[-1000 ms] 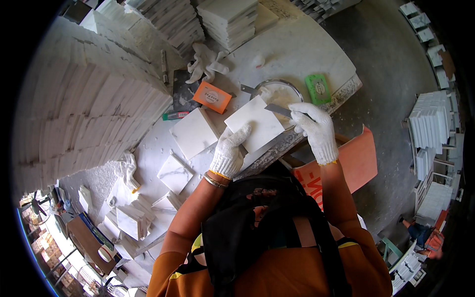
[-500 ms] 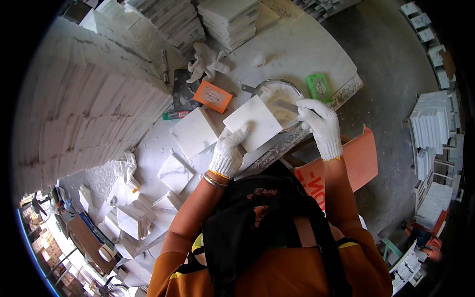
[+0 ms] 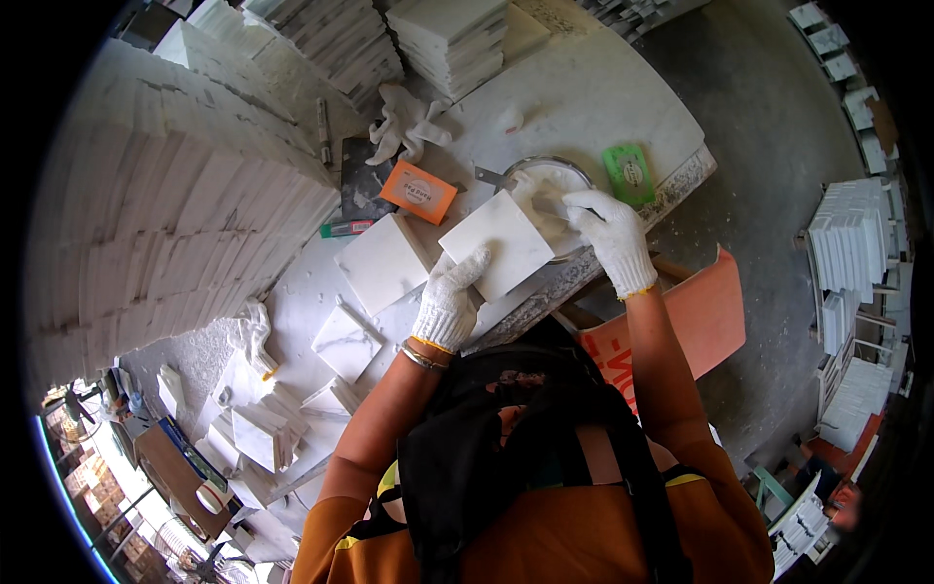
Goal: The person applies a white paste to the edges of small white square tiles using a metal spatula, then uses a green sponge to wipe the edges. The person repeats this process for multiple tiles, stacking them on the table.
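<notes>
Left hand (image 3: 448, 307): gloved, clamping a white tile (image 3: 506, 238) by its lower-left edge, thumb lying on top. Tile: overlapping the left side of the bowl (image 3: 567, 164) in view, contact not showing. Right hand (image 3: 609, 237): gloved, fingers curling over the bowl; whether they are clamping anything, cannot tell. Bowl: holding pale paste (image 3: 536, 193), sitting near the bench edge (image 3: 550, 294). Likely risks: tile tipping and chipping, the one-edged grip slipping; bowl sliding off, the right wrist knocking it.
</notes>
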A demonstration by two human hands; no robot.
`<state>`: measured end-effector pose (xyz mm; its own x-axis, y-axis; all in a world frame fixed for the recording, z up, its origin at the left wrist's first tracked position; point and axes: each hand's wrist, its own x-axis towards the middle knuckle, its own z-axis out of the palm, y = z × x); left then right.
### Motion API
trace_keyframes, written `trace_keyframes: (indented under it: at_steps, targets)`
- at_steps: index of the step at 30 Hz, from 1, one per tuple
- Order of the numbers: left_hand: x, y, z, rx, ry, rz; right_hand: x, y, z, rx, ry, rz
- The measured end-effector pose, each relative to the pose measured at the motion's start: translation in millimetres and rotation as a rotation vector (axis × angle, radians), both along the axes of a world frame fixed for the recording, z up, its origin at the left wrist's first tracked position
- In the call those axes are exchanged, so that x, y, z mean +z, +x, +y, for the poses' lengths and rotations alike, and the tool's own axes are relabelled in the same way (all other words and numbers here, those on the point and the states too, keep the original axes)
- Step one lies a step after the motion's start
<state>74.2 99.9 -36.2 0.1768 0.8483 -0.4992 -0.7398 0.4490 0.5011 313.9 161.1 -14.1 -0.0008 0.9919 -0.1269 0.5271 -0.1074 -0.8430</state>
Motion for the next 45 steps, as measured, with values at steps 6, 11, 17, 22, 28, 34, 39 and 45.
trace_keyframes:
  at_steps: [6,11,17,22,28,34,39,45]
  targets:
    - [-4,-1,0,-0.003,0.013,-0.010,32,-3,-6,-0.103,-0.216,0.319]
    - [-1,0,0,-0.004,0.016,-0.026,46,-6,-17,-0.089,-0.206,0.327]
    - [-3,-1,-1,-0.003,0.027,-0.012,40,-7,-23,-0.020,-0.104,0.337]
    - [-2,0,-3,-0.005,0.027,0.004,32,-3,-24,0.058,0.021,0.236]
    - [-2,0,-3,-0.008,0.029,0.016,29,-1,-28,0.051,0.179,0.126]
    - [0,1,-3,-0.008,0.024,0.013,51,-12,-28,-0.048,-0.026,0.331]
    - [-2,0,-4,-0.005,0.027,0.015,43,-11,-27,-0.040,-0.096,0.298]
    - [-1,-1,-4,-0.006,0.026,-0.001,36,-5,-29,-0.056,-0.077,0.286]
